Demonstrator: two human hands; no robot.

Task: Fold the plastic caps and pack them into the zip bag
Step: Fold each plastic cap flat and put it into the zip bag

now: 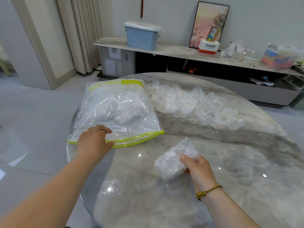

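Note:
A clear zip bag [118, 111] with yellow-green edges lies on the left of the round marble table [213, 186], with folded clear caps bunched inside it. My left hand [94, 139] grips the bag's near zip edge, fingers curled over the upper layer and thumb at the green strip. My right hand [195, 167] holds a folded bundle of plastic caps [174, 160] just above the table, to the right of the bag's mouth. A long heap of loose, unfolded plastic caps [194, 104] lies across the far side of the table.
Behind the table runs a low marble-topped cabinet [181, 53] carrying a blue lidded bin [142, 36], a framed picture [209, 24], a white and red box [208, 46] and some bags. A curtain [82, 33] hangs at the left. The floor is grey tile.

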